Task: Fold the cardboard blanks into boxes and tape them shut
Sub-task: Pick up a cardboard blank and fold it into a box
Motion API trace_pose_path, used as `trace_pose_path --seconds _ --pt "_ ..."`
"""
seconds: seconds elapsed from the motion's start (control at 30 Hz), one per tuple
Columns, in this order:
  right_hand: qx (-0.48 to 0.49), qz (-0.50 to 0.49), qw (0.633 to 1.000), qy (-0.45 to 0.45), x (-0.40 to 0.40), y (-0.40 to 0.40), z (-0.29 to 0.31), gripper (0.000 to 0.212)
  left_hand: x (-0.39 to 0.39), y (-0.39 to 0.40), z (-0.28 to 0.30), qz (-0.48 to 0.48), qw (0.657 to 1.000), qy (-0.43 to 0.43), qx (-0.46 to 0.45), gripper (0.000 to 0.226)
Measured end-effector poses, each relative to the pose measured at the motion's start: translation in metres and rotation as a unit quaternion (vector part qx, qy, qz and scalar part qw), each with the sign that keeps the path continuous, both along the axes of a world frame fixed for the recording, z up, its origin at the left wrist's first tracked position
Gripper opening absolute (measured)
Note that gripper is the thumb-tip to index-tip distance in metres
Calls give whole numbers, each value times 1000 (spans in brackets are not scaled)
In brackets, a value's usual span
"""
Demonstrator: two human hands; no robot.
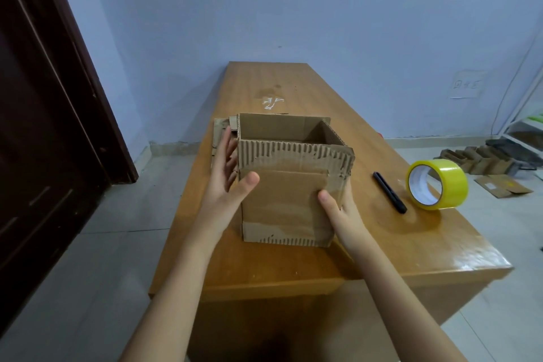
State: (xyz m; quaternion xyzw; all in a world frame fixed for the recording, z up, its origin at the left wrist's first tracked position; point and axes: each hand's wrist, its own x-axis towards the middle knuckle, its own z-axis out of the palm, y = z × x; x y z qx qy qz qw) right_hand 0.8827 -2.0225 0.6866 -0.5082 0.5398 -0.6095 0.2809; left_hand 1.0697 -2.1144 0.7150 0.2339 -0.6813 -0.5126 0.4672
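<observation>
Box (289,182) on bench (382,244), open-topped, light, stiff but crushable: left hand (227,185) and right hand (340,209) clasp its side walls, thumbs on front, best held low at corners.

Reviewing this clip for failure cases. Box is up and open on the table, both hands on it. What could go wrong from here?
1. The box has torn, stripped facing along its near top edge; that weak edge may crease badly or let tape peel.
2. The left hand and right hand both hold the box, and the tape roll lies apart to the right; letting go to fetch it may let the box shift.
3. The black pen lies between box and tape, and a reach could knock it.
</observation>
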Motion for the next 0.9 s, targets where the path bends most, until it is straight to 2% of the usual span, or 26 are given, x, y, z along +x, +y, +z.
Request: trace_pose_path --seconds 0.07,0.2,0.33,0.53,0.83,0.9 --pt "-23 -10 1000 6 -3 1 3 119 0 -3 7 -3 1000 -9 -25 102" --pt "-72 -13 997 24 -5 -5 23 90 0 -9 9 5 999 -29 -43 92" --pt "-105 0 994 21 -4 -15 31 72 -8 -3 10 11 996 -47 -77 76" --pt "-112 -50 992 27 4 -22 26 71 -8 1 11 21 997 -33 -72 79" --pt "-131 -60 989 40 3 -25 24 68 -10 3 11 38 996 -42 -71 79" --pt "-125 -64 988 61 1 -26 21 59 -10 3 11 41 996 -38 -72 79"
